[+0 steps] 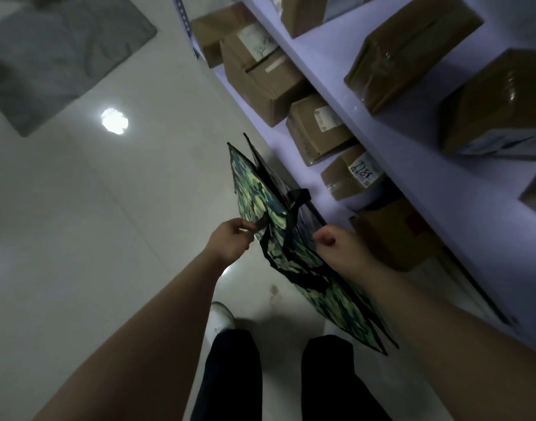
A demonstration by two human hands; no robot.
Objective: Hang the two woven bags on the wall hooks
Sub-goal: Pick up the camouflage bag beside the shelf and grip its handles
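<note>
Both woven bags point(291, 244) are off the ground, held flat together in front of the person, beside the front edge of the lower shelf point(291, 165) and above the pale tiled floor point(109, 208). The left hand point(230, 243) pinches a black strap at the near side of the camouflage-print bags, its fingers point(245, 226) closed on the fabric. The right hand point(336, 241) grips the opposite side, fingers curled shut on the bags' upper edge. A black handle loop point(298, 197) stands up between the two hands. Cardboard boxes point(260, 74) fill the shelves to the right.

No wall hooks show anywhere in view, so neither bag is hung yet. By my reading the task is at an early stage: the bags are gathered and their handles are being sorted, while carrying them to the hooks and hanging each one remains to do.
</note>
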